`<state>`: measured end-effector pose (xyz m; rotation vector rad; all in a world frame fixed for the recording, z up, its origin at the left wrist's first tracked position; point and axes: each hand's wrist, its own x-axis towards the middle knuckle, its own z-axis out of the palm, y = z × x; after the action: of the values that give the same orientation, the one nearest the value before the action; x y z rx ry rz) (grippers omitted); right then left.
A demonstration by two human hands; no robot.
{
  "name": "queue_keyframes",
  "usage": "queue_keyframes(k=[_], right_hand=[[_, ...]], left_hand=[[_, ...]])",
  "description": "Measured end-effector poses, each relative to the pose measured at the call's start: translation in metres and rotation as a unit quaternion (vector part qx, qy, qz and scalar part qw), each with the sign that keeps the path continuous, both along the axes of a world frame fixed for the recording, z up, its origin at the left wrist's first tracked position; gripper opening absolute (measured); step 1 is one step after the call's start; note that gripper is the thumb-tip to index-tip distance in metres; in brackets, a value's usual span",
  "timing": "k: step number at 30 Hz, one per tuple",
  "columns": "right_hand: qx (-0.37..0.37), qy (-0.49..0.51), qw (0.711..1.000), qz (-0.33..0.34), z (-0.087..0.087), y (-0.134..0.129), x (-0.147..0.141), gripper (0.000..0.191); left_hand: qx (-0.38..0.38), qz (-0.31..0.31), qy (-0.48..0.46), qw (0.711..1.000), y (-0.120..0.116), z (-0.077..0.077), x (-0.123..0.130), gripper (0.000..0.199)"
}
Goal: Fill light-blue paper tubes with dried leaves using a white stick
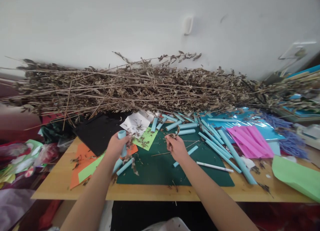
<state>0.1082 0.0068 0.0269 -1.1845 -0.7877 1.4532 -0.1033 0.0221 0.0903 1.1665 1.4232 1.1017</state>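
My left hand [117, 147] is closed around a light blue paper tube [122, 135], held upright with its open end on top. Bits of dried leaf hang by its fingers. In my right hand [177, 147] a small clump of dried leaves [172, 135] is pinched above the green cutting mat [155, 172]. Thin bare stems [160, 154] lie on the mat beside that hand. More light blue tubes [188, 156] of several lengths are scattered on the mat around both hands, along with a thin white tube [214, 166].
A long heap of dried leafy stalks [140, 88] runs along the wall behind the table. Pink paper [250, 141], green paper [295, 176], orange paper [82, 161] and a black sheet [100, 132] lie around the mat. Purple yarn [292, 144] is at the right, crumpled wrappers [27, 157] at the left.
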Motion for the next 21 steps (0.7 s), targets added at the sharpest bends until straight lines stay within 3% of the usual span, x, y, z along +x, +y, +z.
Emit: queue_keyframes(k=[4, 12, 16, 21], right_hand=[[-0.007, 0.031, 0.998, 0.046, -0.003, -0.004, -0.001, 0.021], [0.023, 0.079, 0.986, 0.142, 0.022, -0.013, -0.041, 0.014], [0.030, 0.063, 0.991, 0.113, 0.026, -0.017, -0.047, 0.013], [0.037, 0.037, 0.998, 0.047, 0.016, -0.018, -0.045, 0.014]], left_hand=[[-0.012, -0.006, 0.002, 1.000, -0.001, 0.007, -0.014, 0.024], [-0.021, -0.103, 0.024, 0.994, -0.018, -0.004, 0.024, 0.019], [0.003, -0.116, 0.041, 0.992, -0.021, -0.012, 0.035, 0.018], [-0.011, -0.076, -0.035, 0.996, -0.026, -0.012, 0.044, 0.019]])
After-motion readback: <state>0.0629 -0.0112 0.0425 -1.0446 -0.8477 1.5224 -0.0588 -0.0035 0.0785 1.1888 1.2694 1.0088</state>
